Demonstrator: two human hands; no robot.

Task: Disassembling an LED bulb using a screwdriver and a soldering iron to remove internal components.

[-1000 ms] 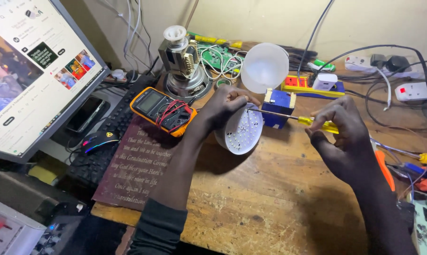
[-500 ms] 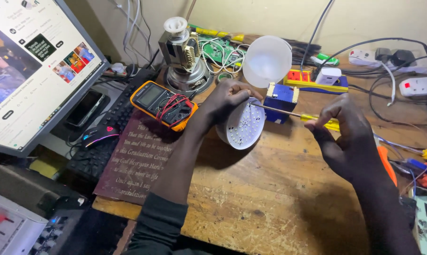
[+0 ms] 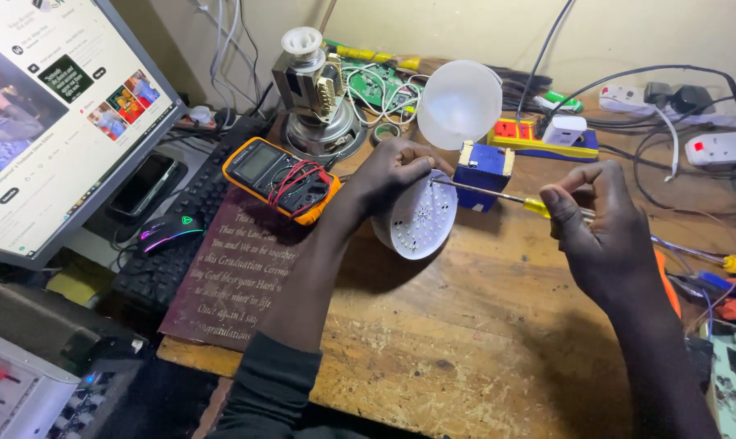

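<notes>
- Head view, counts: two hands, one screwdriver point(image 3: 510, 197), one open lamp body point(image 3: 415, 218), one loose dome cover point(image 3: 460, 104), one multimeter point(image 3: 281, 176), one mouse point(image 3: 167, 231), one keyboard point(image 3: 191, 213), one monitor point(image 3: 51, 114).
- Left hand point(image 3: 392, 175) closed around the lamp body, gripping its rim from above, holding it tilted on the worktop point(image 3: 465, 341).
- Right hand point(image 3: 600, 232) closed on the screwdriver's yellow handle; thin metal shaft runs left, tip at the lamp's top edge by the left fingers.
- Lamp body: round, white plastic, flat face dotted with small LED chips, facing the camera, centre of worktop, just beside a blue box point(image 3: 482, 168).
- Dome cover: frosted translucent, smooth, standing behind the lamp.
- Multimeter: orange-yellow casing, red and black leads coiled on it, near the left wrist.
- Worktop: bare scuffed wood.
- Dark maroon plaque point(image 3: 238, 280) with pale script lies left, flat.
</notes>
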